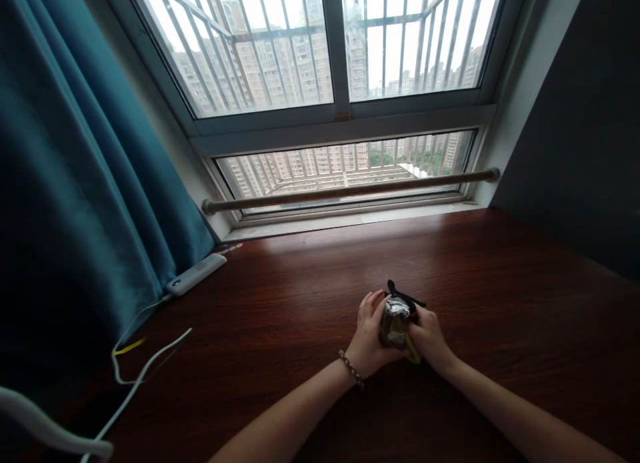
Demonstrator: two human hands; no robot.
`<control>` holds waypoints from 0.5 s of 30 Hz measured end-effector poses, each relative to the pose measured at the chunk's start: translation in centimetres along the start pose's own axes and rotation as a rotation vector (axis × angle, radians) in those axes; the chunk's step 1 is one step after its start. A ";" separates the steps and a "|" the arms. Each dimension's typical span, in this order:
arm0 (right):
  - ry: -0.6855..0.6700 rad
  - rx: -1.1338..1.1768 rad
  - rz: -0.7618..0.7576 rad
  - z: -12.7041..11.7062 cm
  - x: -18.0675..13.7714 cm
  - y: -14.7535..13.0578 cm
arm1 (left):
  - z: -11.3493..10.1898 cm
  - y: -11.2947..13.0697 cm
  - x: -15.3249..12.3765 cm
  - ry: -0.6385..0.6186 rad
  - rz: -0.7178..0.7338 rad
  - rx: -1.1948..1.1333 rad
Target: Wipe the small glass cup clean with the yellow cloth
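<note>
A small, shiny silver and dark packet-like object [397, 308] sits between my hands, low over the tabletop; its exact kind is not clear. A thin black strap or tie [407, 295] sticks out from its top, and a yellow part [413, 351] shows at its lower right. My left hand [371, 329], with a beaded bracelet [351, 368] at the wrist, is wrapped around the object's left side. On the right side, the fingers of my right hand [431, 336] are closed at its edge near the strap, partly hidden.
Around my hands spreads a reddish-brown wooden table [280, 296]. A white power strip [197, 274] lies at the left by the blue curtain [100, 149], with white cables [145, 373] and a yellow tie [130, 347]. Behind are a rail [350, 191] and a barred window.
</note>
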State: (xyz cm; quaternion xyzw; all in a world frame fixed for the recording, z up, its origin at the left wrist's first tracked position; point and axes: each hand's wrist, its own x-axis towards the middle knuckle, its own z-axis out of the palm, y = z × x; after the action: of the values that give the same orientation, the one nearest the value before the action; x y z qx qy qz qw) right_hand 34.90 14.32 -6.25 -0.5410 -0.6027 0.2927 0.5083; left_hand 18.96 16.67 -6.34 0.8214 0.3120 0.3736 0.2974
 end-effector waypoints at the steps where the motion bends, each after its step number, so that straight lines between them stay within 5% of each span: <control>1: -0.001 -0.006 0.008 0.0 0.0 0.0 | 0.1 0.0 0.0 0.016 -0.005 0.005; 15: -0.059 0.016 -0.026 0.2 -0.4 -0.3 | -1.2 1.3 0.0 -0.017 0.019 0.029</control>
State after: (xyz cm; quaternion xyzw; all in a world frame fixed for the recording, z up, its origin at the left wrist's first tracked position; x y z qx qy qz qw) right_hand 34.58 13.91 -6.12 -0.5202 -0.6219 0.3068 0.4985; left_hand 18.34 16.18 -4.75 0.8317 0.3072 0.3647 0.2845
